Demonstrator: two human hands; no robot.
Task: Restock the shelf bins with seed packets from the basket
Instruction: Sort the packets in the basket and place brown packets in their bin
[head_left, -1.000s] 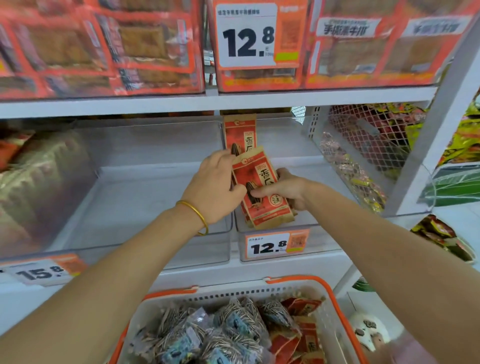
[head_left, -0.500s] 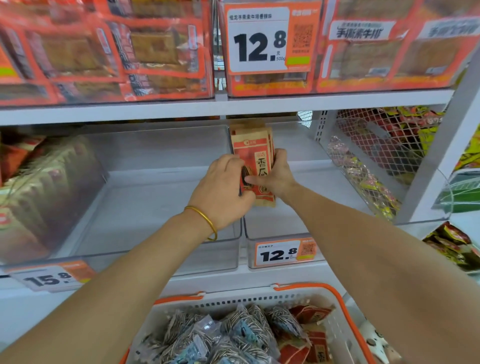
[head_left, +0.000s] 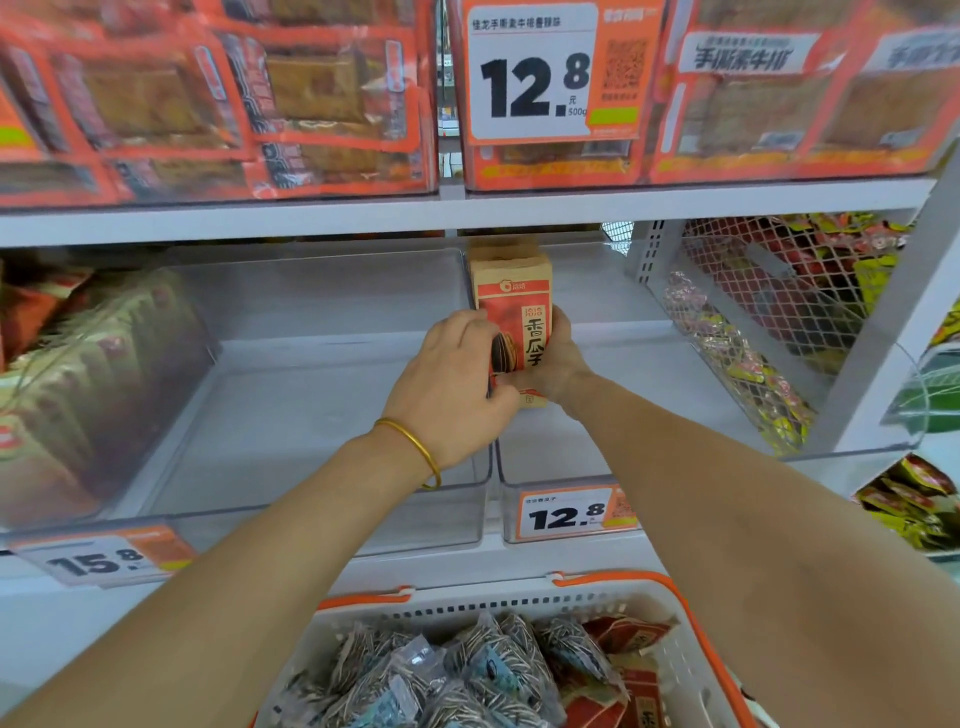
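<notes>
A: Red-and-tan seed packets (head_left: 514, 312), location?
B: Inside clear bin (head_left: 649, 364), beside its left wall.
A: Orientation?
B: Upright; long axis vertical, top edge up, printed face outward.
A: Hands?
B: Clamped from both sides: left hand (head_left: 452, 384) curled round left edge, right hand (head_left: 560, 364) round right edge.
A: Basket (head_left: 493, 603)?
B: Below shelf (head_left: 467, 564), holding more packets.

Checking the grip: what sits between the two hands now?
A stack of red seed packets, upright, held between left hand and right hand; head view.
</notes>
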